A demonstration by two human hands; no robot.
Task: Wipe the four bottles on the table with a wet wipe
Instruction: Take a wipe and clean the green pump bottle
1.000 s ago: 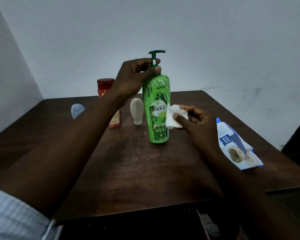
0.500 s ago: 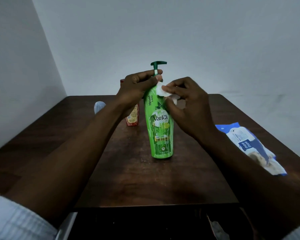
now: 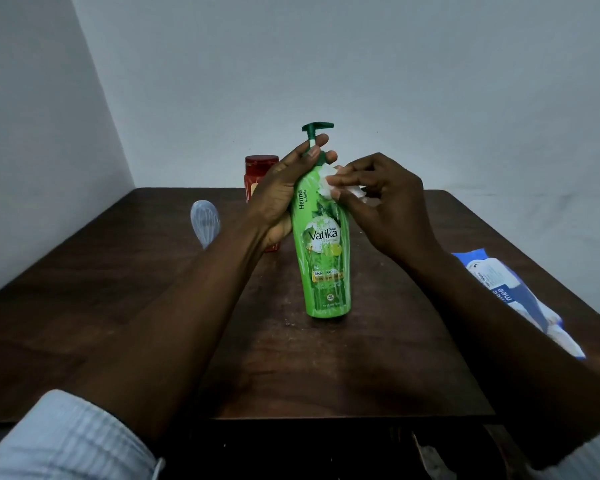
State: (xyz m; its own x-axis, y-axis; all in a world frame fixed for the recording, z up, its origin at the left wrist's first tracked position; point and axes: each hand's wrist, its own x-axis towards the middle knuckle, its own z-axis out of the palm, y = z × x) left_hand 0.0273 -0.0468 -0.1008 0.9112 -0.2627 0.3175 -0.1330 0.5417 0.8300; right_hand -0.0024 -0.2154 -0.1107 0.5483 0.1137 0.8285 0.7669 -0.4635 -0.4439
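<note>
Centrally, on the dark wooden table (image 3: 326, 368): one green pump bottle (image 3: 326, 265), upright, base on the tabletop, label facing the camera, dark green pump head on top. Left hand (image 3: 278, 199): wrapped round the bottle's neck and upper left side, fingers curled about the neck just under the pump. Right hand (image 3: 392, 209): fingers bent, pinching a crumpled white wet wipe (image 3: 328, 185) and pressing it to the bottle's upper right shoulder. Behind the left hand, partly hidden by it: one red bottle (image 3: 261, 168) with a red cap, upright. Further left, apart from the others: one pale see-through bottle (image 3: 205, 220); how it stands cannot be told. Right edge of the table, well apart from the green bottle: one blue and white pack of wipes (image 3: 513, 296), lying flat. Lower left corner: a light striped sleeve (image 3: 66, 441).
</note>
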